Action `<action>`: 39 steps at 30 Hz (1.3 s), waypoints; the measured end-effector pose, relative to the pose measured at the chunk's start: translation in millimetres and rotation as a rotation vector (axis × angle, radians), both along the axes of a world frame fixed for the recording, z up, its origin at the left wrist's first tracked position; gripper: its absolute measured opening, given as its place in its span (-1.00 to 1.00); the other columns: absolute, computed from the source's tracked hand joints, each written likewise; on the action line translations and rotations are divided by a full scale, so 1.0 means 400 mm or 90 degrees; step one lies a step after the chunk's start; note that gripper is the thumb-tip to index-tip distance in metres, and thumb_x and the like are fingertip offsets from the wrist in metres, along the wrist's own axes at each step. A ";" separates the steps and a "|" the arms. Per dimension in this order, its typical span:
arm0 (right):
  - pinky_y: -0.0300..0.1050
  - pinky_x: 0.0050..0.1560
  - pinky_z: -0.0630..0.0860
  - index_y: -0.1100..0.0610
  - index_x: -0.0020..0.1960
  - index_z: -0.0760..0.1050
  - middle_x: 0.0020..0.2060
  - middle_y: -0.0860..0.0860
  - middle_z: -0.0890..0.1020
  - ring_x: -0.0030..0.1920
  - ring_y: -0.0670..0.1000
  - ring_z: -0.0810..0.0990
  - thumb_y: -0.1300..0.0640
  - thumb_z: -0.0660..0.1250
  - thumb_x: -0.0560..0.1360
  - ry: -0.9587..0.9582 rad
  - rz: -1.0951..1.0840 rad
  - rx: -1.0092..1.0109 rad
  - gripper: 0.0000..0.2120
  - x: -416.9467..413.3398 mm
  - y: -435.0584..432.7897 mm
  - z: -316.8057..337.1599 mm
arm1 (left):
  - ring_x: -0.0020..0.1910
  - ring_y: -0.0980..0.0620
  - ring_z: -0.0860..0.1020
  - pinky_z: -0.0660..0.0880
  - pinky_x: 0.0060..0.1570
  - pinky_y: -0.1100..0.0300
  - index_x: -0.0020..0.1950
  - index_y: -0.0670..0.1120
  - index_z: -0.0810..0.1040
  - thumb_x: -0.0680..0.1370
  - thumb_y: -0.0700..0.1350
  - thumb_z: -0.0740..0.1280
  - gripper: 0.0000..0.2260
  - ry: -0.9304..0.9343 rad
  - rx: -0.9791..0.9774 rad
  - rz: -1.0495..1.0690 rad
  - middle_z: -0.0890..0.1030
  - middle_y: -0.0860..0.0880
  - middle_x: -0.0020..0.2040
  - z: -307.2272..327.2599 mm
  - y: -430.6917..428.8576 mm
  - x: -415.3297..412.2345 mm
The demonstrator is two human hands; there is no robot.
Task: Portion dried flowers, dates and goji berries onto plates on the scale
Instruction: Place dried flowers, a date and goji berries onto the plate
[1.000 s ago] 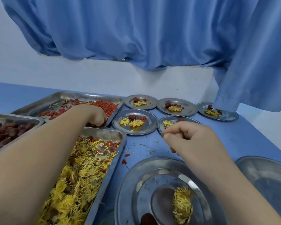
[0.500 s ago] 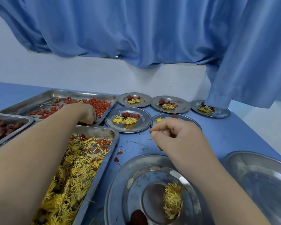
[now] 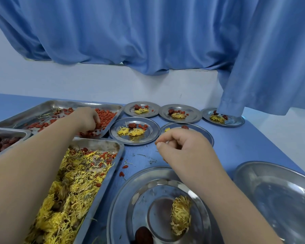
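Note:
My left hand [image 3: 87,118] reaches into the goji berry tray [image 3: 48,107], its fingers curled down into the red goji berries [image 3: 106,114]. My right hand [image 3: 181,148] hovers curled above the blue table, beyond the near plate [image 3: 139,196], with bits of red berry showing at its fingertips and under the fist. That near plate holds one dried yellow flower [image 3: 180,215] and a dark date [image 3: 143,235]. It sits on a wider steel plate [image 3: 118,199]; no scale is visible.
A tray of dried flowers [image 3: 69,187] lies near left, and a tray of dates [image 3: 2,143] far left. Several filled small plates [image 3: 134,132] stand at the back, one partly behind my right hand. A large steel bowl [image 3: 280,199] is at the right. Loose berries [image 3: 124,167] dot the table.
My left hand's fingers have dug further into the goji berries. My right hand stays curled in about the same place above the table.

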State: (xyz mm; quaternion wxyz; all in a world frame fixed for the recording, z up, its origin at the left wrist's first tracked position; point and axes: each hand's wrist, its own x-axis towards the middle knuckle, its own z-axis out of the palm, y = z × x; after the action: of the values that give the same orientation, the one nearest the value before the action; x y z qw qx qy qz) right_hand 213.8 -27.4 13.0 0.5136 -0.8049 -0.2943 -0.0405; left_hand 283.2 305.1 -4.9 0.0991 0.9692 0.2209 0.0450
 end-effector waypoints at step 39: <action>-0.40 -0.37 0.38 -0.05 -0.24 0.59 -0.50 -0.13 0.50 -0.44 -0.20 0.44 0.16 0.36 0.46 -0.085 -0.007 -0.030 -0.85 0.000 -0.010 0.013 | -0.18 -0.03 0.68 0.61 -0.26 0.26 -0.01 -0.17 0.60 0.49 -0.42 0.35 -0.81 -0.203 -0.546 -0.066 0.63 -0.21 0.00 0.047 -0.038 -0.077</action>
State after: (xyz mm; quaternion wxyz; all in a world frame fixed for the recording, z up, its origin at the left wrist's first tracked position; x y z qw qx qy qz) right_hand 214.0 -31.5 18.3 0.4736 -0.8139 -0.3245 -0.0895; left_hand 252.3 290.0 13.9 0.5263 0.8313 0.1525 0.0930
